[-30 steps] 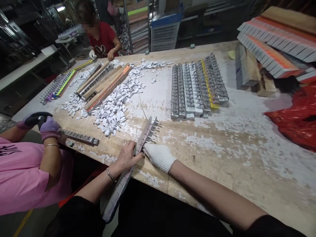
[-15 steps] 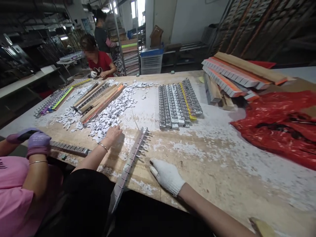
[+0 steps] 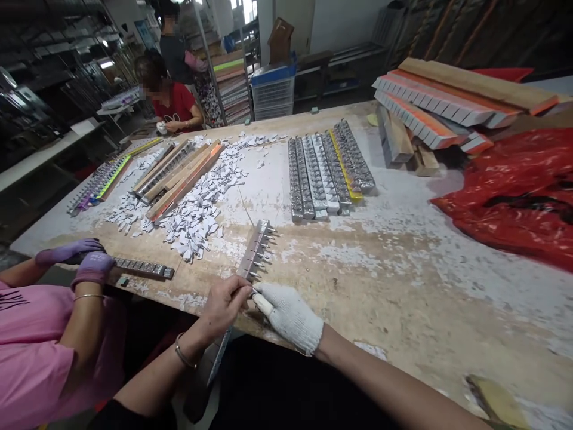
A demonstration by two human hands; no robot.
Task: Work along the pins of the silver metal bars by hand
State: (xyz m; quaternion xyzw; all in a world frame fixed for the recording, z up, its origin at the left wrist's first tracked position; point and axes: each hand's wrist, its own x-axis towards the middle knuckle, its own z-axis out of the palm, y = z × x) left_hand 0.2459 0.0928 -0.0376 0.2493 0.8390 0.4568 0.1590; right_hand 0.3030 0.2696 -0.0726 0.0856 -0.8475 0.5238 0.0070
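Grey strip (image 3: 256, 251) lay on the worktop (image 3: 403, 280), bare left hand (image 3: 226, 304) fingers pinched its near part, gloved right hand (image 3: 289, 310) fingers closed beside it.

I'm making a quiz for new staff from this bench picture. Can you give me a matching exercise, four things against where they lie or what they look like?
Things:
1. left hand
2. right hand
3. white scraps
4. red plastic sheet

Descriptions:
A. in a white knit glove
B. crumpled at the table's right side
C. bare, with a bracelet at the wrist
D. heaped beside the wooden strips

Pairs: 1-C, 2-A, 3-D, 4-B
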